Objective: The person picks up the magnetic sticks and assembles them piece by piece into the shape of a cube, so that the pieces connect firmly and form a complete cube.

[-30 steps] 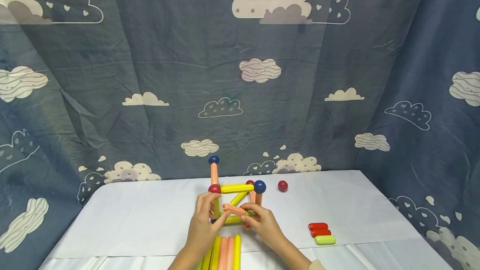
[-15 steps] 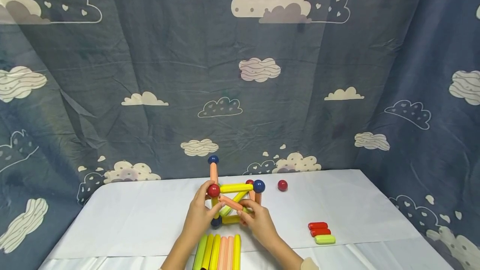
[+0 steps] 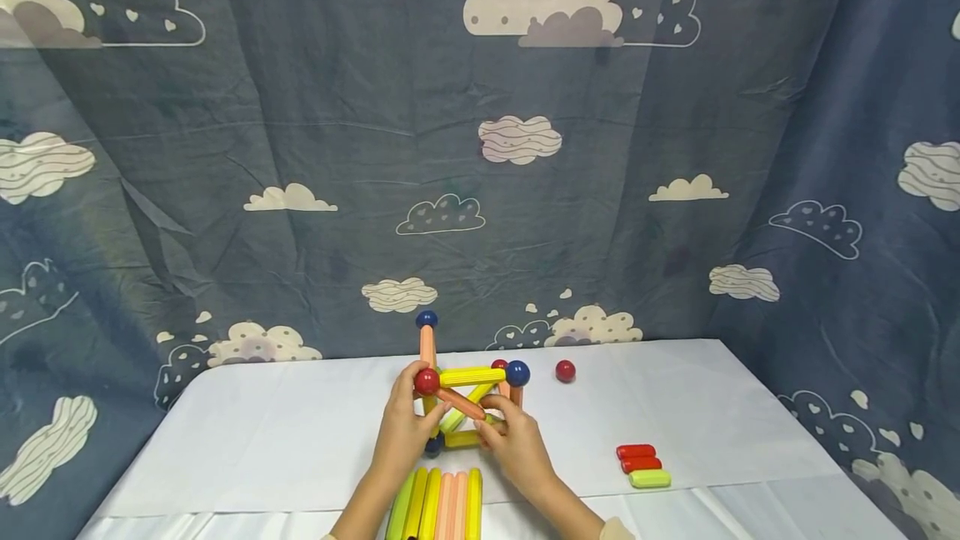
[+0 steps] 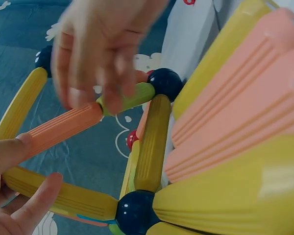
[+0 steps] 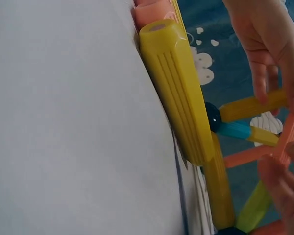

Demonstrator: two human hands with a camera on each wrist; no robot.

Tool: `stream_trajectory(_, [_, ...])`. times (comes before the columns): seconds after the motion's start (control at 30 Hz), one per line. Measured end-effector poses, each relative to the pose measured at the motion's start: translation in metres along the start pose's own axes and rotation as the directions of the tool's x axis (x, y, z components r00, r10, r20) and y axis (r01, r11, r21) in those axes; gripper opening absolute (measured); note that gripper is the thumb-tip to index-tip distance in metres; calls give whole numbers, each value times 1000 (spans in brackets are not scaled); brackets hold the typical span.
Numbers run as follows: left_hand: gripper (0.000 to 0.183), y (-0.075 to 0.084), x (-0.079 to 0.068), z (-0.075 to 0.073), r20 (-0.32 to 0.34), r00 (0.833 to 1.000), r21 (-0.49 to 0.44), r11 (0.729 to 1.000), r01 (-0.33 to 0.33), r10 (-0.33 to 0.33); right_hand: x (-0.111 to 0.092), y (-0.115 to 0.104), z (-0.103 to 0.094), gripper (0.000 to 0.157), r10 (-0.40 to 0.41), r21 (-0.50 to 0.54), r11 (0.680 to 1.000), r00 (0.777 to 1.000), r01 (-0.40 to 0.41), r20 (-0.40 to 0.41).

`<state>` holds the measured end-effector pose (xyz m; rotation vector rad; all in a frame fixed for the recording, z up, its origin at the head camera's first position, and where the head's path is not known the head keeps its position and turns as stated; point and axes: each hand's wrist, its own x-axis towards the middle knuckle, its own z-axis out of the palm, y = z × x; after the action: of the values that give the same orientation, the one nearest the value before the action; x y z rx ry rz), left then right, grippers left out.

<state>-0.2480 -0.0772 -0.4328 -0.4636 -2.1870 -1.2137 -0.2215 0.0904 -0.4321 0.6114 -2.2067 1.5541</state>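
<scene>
The salmon rod point(image 3: 462, 404) now meets the red ball point(image 3: 427, 382), extending toward four o'clock, left hand point(image 3: 401, 423) holding the ball, right hand point(image 3: 517, 442) pinching the rod's other end; one joint appears made

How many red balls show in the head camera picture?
3: one glossy red ball at the left hand; a second red ball partly behind a glossy blue ball; a third red ball loose on the white cloth. More may be hidden.

Soft, even light brightens the white cloth-covered worktop point(image 3: 300, 440) in the head view, while the dimmer left wrist view shows a blurred right grip point(image 4: 103, 54) and pale glare on a yellow ridged stick point(image 4: 240, 181).
</scene>
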Motion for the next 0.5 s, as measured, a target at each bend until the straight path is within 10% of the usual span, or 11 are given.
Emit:
stream_trajectory(0.13, [67,0,0,3,-2,1000,42,999,13,-13,3,16,-8,26,-301,-101,952,940,288,-159])
stream_trajectory(0.23, [67,-1,-1,5,-14,1000,64,998,12,-11,9,27,-17,37,-407,-265,902,875,341,-261])
stream_trajectory(0.5, [67,-1,-3,7,-43,999,111,994,-26,30,17,37,-29,60,-134,-223,970,978,97,-161])
